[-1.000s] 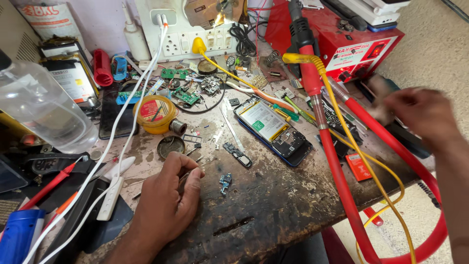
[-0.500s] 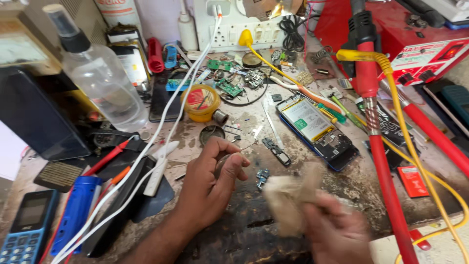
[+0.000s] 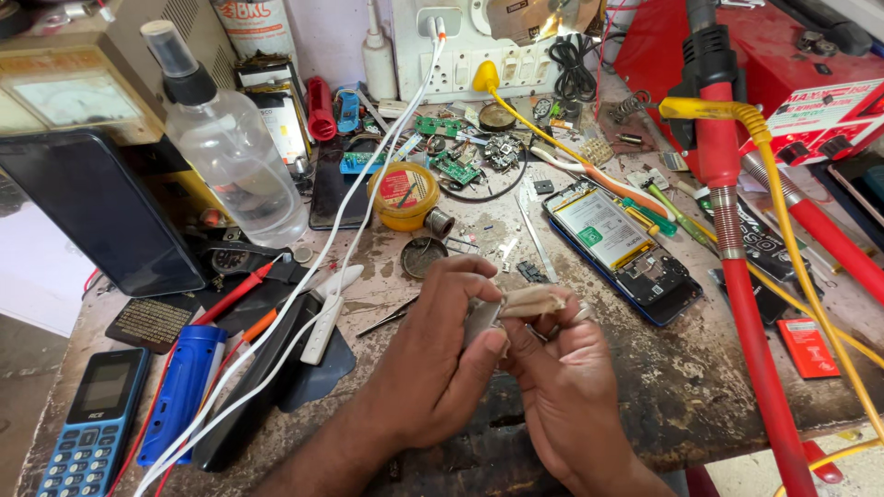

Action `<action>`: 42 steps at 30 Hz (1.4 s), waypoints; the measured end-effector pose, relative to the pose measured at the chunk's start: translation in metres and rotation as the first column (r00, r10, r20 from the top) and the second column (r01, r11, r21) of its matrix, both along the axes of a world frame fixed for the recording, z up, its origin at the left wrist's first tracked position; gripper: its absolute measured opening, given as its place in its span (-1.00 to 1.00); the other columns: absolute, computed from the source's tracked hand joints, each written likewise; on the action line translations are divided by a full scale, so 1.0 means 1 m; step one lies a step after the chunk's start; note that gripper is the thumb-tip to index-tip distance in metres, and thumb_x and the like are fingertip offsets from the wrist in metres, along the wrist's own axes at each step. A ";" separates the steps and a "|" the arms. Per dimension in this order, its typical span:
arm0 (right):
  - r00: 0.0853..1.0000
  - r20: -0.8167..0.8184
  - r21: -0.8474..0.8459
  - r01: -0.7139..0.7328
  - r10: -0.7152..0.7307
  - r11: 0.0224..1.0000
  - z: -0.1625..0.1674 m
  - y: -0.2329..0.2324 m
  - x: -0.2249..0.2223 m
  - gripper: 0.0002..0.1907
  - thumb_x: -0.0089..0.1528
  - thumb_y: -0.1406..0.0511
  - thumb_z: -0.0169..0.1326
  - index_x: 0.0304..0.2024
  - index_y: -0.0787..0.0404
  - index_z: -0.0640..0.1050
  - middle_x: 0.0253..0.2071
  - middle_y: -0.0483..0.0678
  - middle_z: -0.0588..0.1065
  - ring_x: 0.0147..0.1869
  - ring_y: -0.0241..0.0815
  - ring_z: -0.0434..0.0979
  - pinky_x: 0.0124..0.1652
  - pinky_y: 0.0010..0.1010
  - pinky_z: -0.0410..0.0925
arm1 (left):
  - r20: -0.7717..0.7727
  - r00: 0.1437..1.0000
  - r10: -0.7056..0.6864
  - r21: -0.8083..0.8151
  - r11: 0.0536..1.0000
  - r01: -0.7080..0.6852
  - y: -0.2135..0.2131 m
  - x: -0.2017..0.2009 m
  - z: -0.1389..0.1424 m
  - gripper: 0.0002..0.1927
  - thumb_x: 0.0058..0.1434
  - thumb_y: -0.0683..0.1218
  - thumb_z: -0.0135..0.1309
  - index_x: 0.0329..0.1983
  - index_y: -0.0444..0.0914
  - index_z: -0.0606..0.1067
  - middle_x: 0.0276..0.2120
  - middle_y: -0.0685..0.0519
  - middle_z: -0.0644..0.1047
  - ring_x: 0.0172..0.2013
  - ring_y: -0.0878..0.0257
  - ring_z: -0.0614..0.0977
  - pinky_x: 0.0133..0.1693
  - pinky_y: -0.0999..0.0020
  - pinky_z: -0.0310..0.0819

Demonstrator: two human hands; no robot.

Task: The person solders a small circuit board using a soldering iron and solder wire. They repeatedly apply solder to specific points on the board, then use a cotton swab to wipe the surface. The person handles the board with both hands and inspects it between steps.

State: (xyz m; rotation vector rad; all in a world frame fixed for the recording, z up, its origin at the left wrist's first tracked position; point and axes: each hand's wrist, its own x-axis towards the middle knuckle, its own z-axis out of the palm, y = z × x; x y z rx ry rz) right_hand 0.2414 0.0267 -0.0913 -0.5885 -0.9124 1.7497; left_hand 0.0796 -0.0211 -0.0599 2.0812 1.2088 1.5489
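At the far left, a blue keypad phone [image 3: 95, 431] lies at the corner of the worktop [image 3: 700, 387]. Next to it lies a blue tube-shaped thing [image 3: 184, 391]. Behind them a dark tablet [image 3: 97, 216] leans up, and a clear spray bottle [image 3: 230, 152] stands tall. White cables [image 3: 304, 276] run across from the wall sockets down to the front edge.

In the middle, the two hands meet low over the worktop. The left hand [image 3: 442, 359] comes in from the bottom with its palm turned in and its fingers curled. It holds a small flat grey part [image 3: 481, 320] with thumb and fingers. The right hand [image 3: 566, 387] sits just beside it, touching it. Its fingers are closed on a tan cloth [image 3: 534, 300], and the cloth is pressed on the top of the grey part.

Behind the hands sits a small yellow tin [image 3: 403, 195] and some green circuit boards [image 3: 453, 167]. To the right lies an opened phone [image 3: 619, 248] with its battery showing. Further right, a thick red hose [image 3: 750, 322] and a yellow wire [image 3: 801, 239] run down past a red machine [image 3: 783, 64].

The worktop is dark, scratched and dirty.
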 end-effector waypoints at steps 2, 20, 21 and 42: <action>0.999 -0.040 -0.009 0.024 -0.024 1.000 -0.003 0.005 0.001 -0.80 0.32 0.46 0.09 0.00 0.26 0.52 -0.07 -0.03 0.56 -0.05 -0.28 0.57 -0.09 -0.40 0.44 | -0.006 1.000 -0.005 0.007 1.000 0.005 0.000 -0.001 0.000 -0.63 0.40 -0.12 0.03 0.19 -0.33 0.27 0.20 -0.26 0.37 0.23 -0.11 0.50 0.25 0.11 0.37; 0.992 -0.123 -0.121 -0.052 0.037 0.991 -0.015 0.011 0.029 -0.89 0.34 0.38 0.04 -0.10 0.27 0.50 -0.12 0.02 0.60 -0.08 -0.24 0.62 -0.09 -0.36 0.47 | 0.069 0.997 0.030 -0.088 0.996 -0.024 0.005 -0.002 -0.005 -0.37 0.21 0.04 0.33 0.24 -0.26 0.35 0.04 -0.04 0.50 0.05 0.12 0.61 0.09 0.27 0.50; 0.993 -0.116 -0.082 -0.029 0.020 0.996 -0.015 0.012 0.028 -0.90 0.33 0.40 0.05 -0.11 0.27 0.51 -0.12 0.02 0.60 -0.08 -0.23 0.62 -0.07 -0.36 0.47 | 0.055 0.998 0.034 -0.068 0.997 -0.031 0.005 -0.002 -0.006 -0.36 0.20 0.05 0.36 0.23 -0.26 0.35 0.05 -0.04 0.49 0.06 0.11 0.60 0.09 0.27 0.50; 0.998 -0.064 -0.051 -0.010 0.006 0.999 -0.006 0.006 0.019 -0.82 0.23 0.51 0.19 -0.12 0.33 0.53 -0.22 0.03 0.58 -0.19 -0.24 0.62 -0.19 -0.35 0.54 | -0.250 0.962 0.114 0.159 0.984 -0.076 0.001 0.004 0.003 -0.35 0.13 -0.05 0.38 0.24 -0.24 0.38 0.17 -0.09 0.49 0.19 -0.04 0.54 0.22 0.14 0.47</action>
